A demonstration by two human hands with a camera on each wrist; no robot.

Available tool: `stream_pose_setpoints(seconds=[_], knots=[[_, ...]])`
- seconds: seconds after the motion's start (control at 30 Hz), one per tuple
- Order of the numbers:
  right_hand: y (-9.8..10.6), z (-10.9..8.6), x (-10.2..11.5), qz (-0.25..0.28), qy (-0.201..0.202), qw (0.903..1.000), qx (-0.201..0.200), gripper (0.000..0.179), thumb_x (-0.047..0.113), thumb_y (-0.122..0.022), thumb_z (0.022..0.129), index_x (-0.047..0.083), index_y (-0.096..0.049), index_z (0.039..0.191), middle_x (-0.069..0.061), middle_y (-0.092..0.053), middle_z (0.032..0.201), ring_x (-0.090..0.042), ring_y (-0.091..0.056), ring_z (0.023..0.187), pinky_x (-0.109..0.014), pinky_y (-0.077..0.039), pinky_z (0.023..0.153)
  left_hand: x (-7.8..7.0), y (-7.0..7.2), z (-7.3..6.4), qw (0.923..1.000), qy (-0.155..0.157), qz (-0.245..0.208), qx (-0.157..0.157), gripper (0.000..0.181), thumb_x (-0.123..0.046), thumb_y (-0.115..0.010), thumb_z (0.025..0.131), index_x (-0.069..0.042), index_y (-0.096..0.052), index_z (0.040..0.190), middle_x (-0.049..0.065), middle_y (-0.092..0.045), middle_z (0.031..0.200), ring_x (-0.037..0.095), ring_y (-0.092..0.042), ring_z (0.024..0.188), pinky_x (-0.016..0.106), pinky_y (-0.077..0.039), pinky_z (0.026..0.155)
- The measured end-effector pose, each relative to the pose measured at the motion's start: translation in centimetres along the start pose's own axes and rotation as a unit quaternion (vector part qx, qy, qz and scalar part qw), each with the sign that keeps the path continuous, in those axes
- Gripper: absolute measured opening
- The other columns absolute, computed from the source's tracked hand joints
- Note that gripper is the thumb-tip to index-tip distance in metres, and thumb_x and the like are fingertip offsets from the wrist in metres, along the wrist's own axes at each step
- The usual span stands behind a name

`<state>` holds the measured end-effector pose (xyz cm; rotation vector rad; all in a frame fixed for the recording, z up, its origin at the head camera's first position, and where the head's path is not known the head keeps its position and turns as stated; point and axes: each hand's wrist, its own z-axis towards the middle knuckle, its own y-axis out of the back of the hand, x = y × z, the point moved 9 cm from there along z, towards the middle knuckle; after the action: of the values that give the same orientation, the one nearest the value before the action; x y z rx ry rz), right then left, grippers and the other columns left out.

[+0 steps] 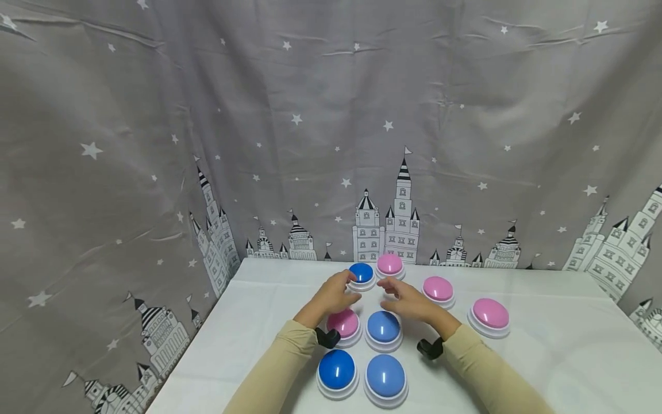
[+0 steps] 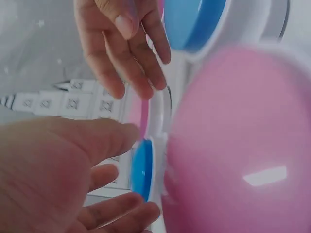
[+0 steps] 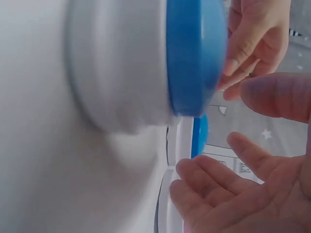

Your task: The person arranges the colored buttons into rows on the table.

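- Crowding on the white table (image 1: 248, 310), lower half of the frame, worries us: a dipped wrist could knock the pink button (image 1: 344, 323) under the left one or the light-blue button (image 1: 384, 328) between both.
- Our sleeves (image 1: 276, 362) angle inward from the bottom edge.
- Left hand (image 1: 331, 296) and right hand (image 1: 411, 300) face each other, fingers loose, grasping nothing.
- Far blue button (image 1: 362, 272) meets our left fingertips, or nearly; we cannot tell.

Free room over the table (image 1: 233, 322) at left, buttons (image 1: 384, 326) as obstacles mid-table
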<state>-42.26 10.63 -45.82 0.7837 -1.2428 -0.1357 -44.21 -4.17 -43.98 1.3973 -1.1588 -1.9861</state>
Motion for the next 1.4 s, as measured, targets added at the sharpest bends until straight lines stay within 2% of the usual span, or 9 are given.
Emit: stream_pose_setpoints(seconds=[0.17, 0.33, 0.5, 0.63, 0.77, 0.87, 1.03, 1.17, 1.4], knots=[[-0.9, 1.9, -0.5, -0.009, -0.004, 0.9999, 0.004, 0.052, 0.012, -0.062, 0.085, 0.001, -0.042, 0.131, -0.018, -0.045, 0.132, -0.037, -0.041, 0.122, -0.047, -0.032, 0.101, 1.8, -0.4, 1.3, 0.9993, 0.028, -0.019, -0.013, 0.050, -0.022, -0.070, 0.078, -0.004, -0.048, 0.118, 0.017, -0.056, 0.112, 0.027, -0.055, 0.099, 0.040, -0.044, 0.085], [-1.3, 3.0, -1.2, 0.003, -0.018, 0.9998, 0.004, 0.058, 0.012, -0.065, 0.082, -0.001, -0.039, 0.132, -0.020, -0.043, 0.134, -0.039, -0.038, 0.124, -0.046, -0.029, 0.103, 3.0, -1.0, 2.2, 0.9981, 0.043, -0.042, 0.012, 0.063, -0.020, -0.072, 0.077, -0.004, -0.041, 0.131, 0.017, -0.055, 0.116, 0.028, -0.053, 0.101, 0.042, -0.042, 0.090], [-1.3, 4.3, -1.6, 0.014, -0.016, 0.9998, 0.002, 0.062, 0.012, -0.067, 0.080, -0.003, -0.038, 0.133, -0.022, -0.041, 0.135, -0.038, -0.037, 0.125, -0.045, -0.028, 0.104, 3.5, -1.2, 3.2, 0.9960, 0.037, -0.074, 0.036, 0.066, -0.018, -0.072, 0.078, -0.003, -0.038, 0.132, 0.017, -0.053, 0.120, 0.028, -0.054, 0.105, 0.039, -0.043, 0.090], [-1.2, 4.9, -1.7, 0.048, -0.021, 0.9986, 0.006, 0.065, 0.011, -0.068, 0.079, -0.004, -0.036, 0.134, -0.022, -0.040, 0.135, -0.037, -0.036, 0.126, -0.044, -0.028, 0.104, 4.0, -1.0, 3.9, 0.9944, 0.035, -0.097, 0.021, 0.062, -0.013, -0.075, 0.075, -0.002, -0.043, 0.127, 0.017, -0.054, 0.118, 0.027, -0.057, 0.100, 0.036, -0.046, 0.086], [-1.5, 4.8, -1.5, 0.070, -0.010, 0.9973, 0.022, 0.065, 0.010, -0.068, 0.078, -0.004, -0.036, 0.134, -0.023, -0.041, 0.134, -0.038, -0.038, 0.123, -0.047, -0.029, 0.103, 4.4, -0.7, 3.9, 0.9945, 0.040, -0.096, -0.008, 0.061, -0.008, -0.078, 0.070, -0.005, -0.048, 0.123, 0.015, -0.058, 0.110, 0.024, -0.059, 0.092, 0.034, -0.048, 0.080], [-1.4, 4.3, -0.9, 0.066, 0.005, 0.9974, 0.029, 0.065, 0.011, -0.068, 0.078, -0.003, -0.037, 0.134, -0.022, -0.041, 0.134, -0.040, -0.038, 0.122, -0.049, -0.029, 0.102, 3.8, -0.3, 3.9, 0.9968, 0.021, -0.072, -0.026, 0.059, -0.006, -0.078, 0.069, -0.006, -0.051, 0.121, 0.013, -0.061, 0.103, 0.023, -0.059, 0.087, 0.032, -0.049, 0.077], [-0.2, 3.1, -0.1, 0.034, 0.015, 0.9992, 0.017, 0.064, 0.016, -0.067, 0.079, 0.002, -0.040, 0.135, -0.017, -0.042, 0.136, -0.040, -0.039, 0.122, -0.052, -0.031, 0.100, 1.7, 0.5, 3.7, 0.9974, -0.039, -0.038, -0.047, 0.056, -0.007, -0.077, 0.071, -0.005, -0.053, 0.121, 0.012, -0.062, 0.102, 0.024, -0.060, 0.087, 0.033, -0.048, 0.078], [1.0, 1.9, 0.2, 0.012, 0.035, 0.9993, 0.006, 0.061, 0.015, -0.067, 0.080, 0.004, -0.041, 0.135, -0.016, -0.043, 0.136, -0.039, -0.041, 0.121, -0.053, -0.031, 0.099, 0.4, 0.5, 3.3, 0.9971, -0.053, -0.035, -0.043, 0.054, -0.012, -0.075, 0.075, -0.007, -0.053, 0.123, 0.010, -0.061, 0.109, 0.022, -0.061, 0.090, 0.032, -0.048, 0.081], [2.7, -1.7, 1.4, -0.013, 0.082, 0.9966, -0.004, 0.056, 0.012, -0.065, 0.082, 0.002, -0.043, 0.133, -0.016, -0.044, 0.135, -0.039, -0.039, 0.123, -0.053, -0.030, 0.100, -2.4, -0.5, 1.8, 0.9960, -0.078, -0.024, -0.035, 0.053, -0.025, -0.073, 0.078, -0.011, -0.052, 0.125, 0.004, -0.059, 0.113, 0.016, -0.059, 0.094, 0.027, -0.048, 0.080]])
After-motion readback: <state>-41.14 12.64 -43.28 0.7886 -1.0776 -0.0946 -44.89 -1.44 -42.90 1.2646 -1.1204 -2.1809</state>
